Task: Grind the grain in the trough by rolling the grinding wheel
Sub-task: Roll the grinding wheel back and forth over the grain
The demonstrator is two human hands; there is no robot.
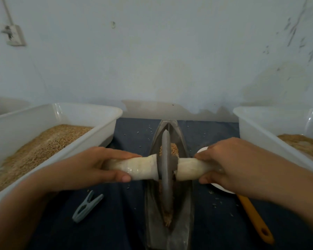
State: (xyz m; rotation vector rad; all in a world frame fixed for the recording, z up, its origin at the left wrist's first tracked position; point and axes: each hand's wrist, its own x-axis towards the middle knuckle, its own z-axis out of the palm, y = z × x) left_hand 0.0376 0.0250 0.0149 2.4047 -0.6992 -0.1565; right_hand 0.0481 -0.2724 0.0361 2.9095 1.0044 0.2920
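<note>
Grinding wheel (pixel 166 166) is standing upright on edge in the metal trough (pixel 185 186) at frame centre, with grain (pixel 174 149) lying in the channel at 12 o'clock of the axle. The left hand (pixel 90 168) is grasping the pale left handle (pixel 143 168), at 9 o'clock of the wheel, fingers curling over it and thumb beneath. The right hand (pixel 229 165) is gripping the right handle (pixel 188 169), at 3 o'clock. White tubs (pixel 105 127) holding grain are flanking the trough on both sides.

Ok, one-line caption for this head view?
Both hands, left and right, grip the wheel's handles, wheel standing in the grain-filled trough.
</note>
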